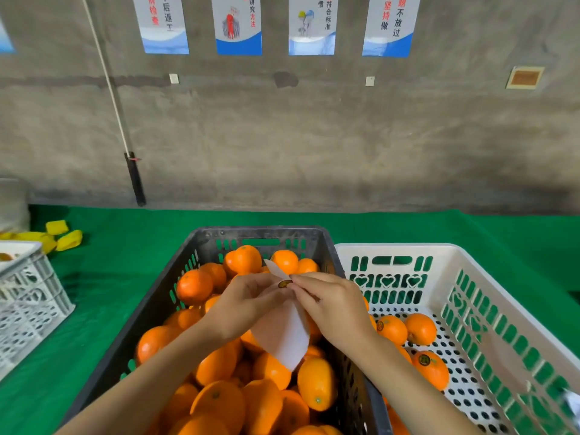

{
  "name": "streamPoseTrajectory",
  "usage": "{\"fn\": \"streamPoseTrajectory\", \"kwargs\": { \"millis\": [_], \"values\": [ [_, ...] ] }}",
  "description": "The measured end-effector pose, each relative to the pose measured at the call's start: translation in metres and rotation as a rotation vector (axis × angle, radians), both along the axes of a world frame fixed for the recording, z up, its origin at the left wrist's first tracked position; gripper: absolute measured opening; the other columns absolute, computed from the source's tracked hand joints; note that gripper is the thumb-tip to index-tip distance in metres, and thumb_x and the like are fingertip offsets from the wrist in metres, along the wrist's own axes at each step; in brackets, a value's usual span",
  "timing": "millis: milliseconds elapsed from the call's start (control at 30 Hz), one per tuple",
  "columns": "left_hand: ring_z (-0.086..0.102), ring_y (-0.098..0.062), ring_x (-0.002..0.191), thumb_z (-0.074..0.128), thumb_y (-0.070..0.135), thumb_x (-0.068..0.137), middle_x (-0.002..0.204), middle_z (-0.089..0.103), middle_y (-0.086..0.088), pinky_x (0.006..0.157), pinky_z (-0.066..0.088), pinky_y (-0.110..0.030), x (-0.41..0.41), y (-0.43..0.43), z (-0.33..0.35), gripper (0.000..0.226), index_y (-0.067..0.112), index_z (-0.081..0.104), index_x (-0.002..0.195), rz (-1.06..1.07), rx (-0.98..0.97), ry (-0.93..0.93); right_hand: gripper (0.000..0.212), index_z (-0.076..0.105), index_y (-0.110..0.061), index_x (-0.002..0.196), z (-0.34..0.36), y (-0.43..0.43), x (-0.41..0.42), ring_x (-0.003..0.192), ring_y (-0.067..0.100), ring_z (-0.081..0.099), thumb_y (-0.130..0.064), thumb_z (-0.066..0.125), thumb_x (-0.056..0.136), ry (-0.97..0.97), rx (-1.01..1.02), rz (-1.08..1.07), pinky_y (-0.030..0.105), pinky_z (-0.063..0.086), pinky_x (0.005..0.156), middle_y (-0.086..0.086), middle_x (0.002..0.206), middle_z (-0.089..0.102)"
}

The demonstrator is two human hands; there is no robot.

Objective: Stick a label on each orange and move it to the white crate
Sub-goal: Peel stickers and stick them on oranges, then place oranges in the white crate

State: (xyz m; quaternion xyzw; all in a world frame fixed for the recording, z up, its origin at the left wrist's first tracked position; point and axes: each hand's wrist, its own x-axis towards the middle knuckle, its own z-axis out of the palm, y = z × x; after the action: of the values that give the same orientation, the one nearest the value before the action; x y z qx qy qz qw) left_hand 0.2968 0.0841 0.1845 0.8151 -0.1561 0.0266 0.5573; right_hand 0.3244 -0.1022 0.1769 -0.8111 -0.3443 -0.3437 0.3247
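The black crate [150, 309], full of oranges [219, 400], is sitting just beside the white crate [392, 246], probably keeping transfers short. The left hand [241, 306] is gripping the backing strip [282, 337] steady while the right hand [332, 306] is pinching a label [285, 284] off it.

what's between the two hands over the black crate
In the head view, a white paper strip sits between the left hand and right hand, with a small dark round label at their fingertips.
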Motion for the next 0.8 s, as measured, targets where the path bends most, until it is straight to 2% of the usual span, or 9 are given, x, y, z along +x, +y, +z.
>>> {"fn": "streamPoseTrajectory", "kwargs": {
  "millis": [67, 167, 267, 333, 467, 533, 633, 700, 800],
  "values": [
    [0.07, -0.016, 0.094, 0.056, 0.047, 0.092, 0.1, 0.075, 0.002, 0.08, 0.057, -0.033, -0.002, 0.0, 0.001, 0.029, 0.029, 0.077, 0.099, 0.029, -0.043, 0.037, 0.016, 0.079, -0.012, 0.088, 0.002, 0.001, -0.001, 0.071, 0.017, 0.069, -0.015, 0.063, 0.087, -0.128, -0.079, -0.015, 0.029, 0.057, 0.056, 0.0, 0.081, 0.075],
    [0.071, -0.014, 0.087, 0.052, 0.047, 0.094, 0.092, 0.076, 0.002, 0.073, 0.056, -0.027, -0.003, -0.002, 0.0, 0.033, 0.029, 0.08, 0.091, 0.089, -0.095, 0.05, 0.03, 0.075, -0.013, 0.077, 0.002, 0.001, -0.001, 0.056, 0.018, 0.06, -0.02, 0.051, 0.093, -0.227, -0.15, -0.01, 0.031, 0.049, 0.045, 0.0, 0.066, 0.067],
    [0.067, -0.028, 0.09, 0.052, 0.033, 0.101, 0.092, 0.073, -0.013, 0.081, 0.053, -0.035, 0.002, 0.0, -0.003, 0.035, 0.014, 0.079, 0.09, 0.145, -0.113, 0.09, 0.011, 0.079, -0.012, 0.088, -0.003, -0.001, 0.001, 0.063, 0.019, 0.07, -0.018, 0.07, 0.085, -0.354, -0.207, -0.024, 0.029, 0.053, 0.047, 0.003, 0.084, 0.076],
    [0.065, -0.035, 0.091, 0.052, 0.03, 0.101, 0.095, 0.068, -0.027, 0.084, 0.052, -0.04, 0.005, 0.003, -0.005, 0.04, -0.003, 0.073, 0.093, 0.132, -0.164, 0.135, 0.014, 0.079, -0.011, 0.09, -0.006, -0.001, 0.003, 0.065, 0.019, 0.071, -0.011, 0.081, 0.076, -0.409, -0.205, -0.04, 0.029, 0.053, 0.047, 0.003, 0.092, 0.077],
    [0.071, -0.03, 0.099, 0.051, 0.027, 0.102, 0.102, 0.073, -0.016, 0.086, 0.06, -0.04, 0.009, 0.006, -0.008, 0.034, 0.001, 0.072, 0.099, 0.097, -0.283, 0.183, 0.007, 0.078, -0.013, 0.091, -0.007, 0.0, 0.001, 0.079, 0.015, 0.069, -0.012, 0.076, 0.084, -0.386, -0.172, -0.012, 0.029, 0.054, 0.058, 0.001, 0.103, 0.075],
    [0.072, -0.026, 0.097, 0.051, 0.024, 0.103, 0.102, 0.075, -0.012, 0.076, 0.061, -0.033, 0.011, 0.007, -0.01, 0.029, 0.011, 0.075, 0.096, 0.155, -0.34, 0.16, 0.008, 0.076, -0.017, 0.092, -0.003, 0.003, -0.002, 0.08, 0.009, 0.063, -0.014, 0.071, 0.087, -0.167, -0.058, 0.036, 0.022, 0.05, 0.064, -0.005, 0.098, 0.071],
    [0.074, -0.017, 0.092, 0.051, 0.024, 0.102, 0.1, 0.077, 0.003, 0.068, 0.059, -0.025, 0.018, 0.013, -0.013, 0.027, 0.024, 0.078, 0.095, 0.323, -0.417, 0.129, 0.002, 0.07, -0.021, 0.087, 0.008, 0.001, -0.001, 0.063, 0.003, 0.056, -0.019, 0.07, 0.087, 0.628, 0.083, 0.257, 0.024, 0.046, 0.06, -0.014, 0.073, 0.061],
    [0.074, -0.01, 0.088, 0.052, 0.026, 0.102, 0.094, 0.076, 0.012, 0.064, 0.058, -0.023, 0.023, 0.017, -0.017, 0.021, 0.026, 0.073, 0.097, 0.418, -0.386, 0.117, 0.004, 0.07, -0.02, 0.088, 0.012, -0.006, 0.004, 0.058, 0.003, 0.06, -0.024, 0.07, 0.089, 0.98, -0.093, 0.415, 0.025, 0.05, 0.056, -0.013, 0.068, 0.064],
    [0.07, 0.004, 0.079, 0.052, 0.026, 0.101, 0.082, 0.073, 0.026, 0.057, 0.054, -0.015, 0.027, 0.017, -0.023, 0.016, 0.029, 0.066, 0.095, 0.481, -0.353, 0.14, 0.016, 0.071, -0.012, 0.102, 0.007, -0.009, 0.003, 0.07, 0.001, 0.064, -0.025, 0.065, 0.094, 1.09, -0.462, 0.497, 0.022, 0.055, 0.061, -0.014, 0.077, 0.067]
  ]
}}
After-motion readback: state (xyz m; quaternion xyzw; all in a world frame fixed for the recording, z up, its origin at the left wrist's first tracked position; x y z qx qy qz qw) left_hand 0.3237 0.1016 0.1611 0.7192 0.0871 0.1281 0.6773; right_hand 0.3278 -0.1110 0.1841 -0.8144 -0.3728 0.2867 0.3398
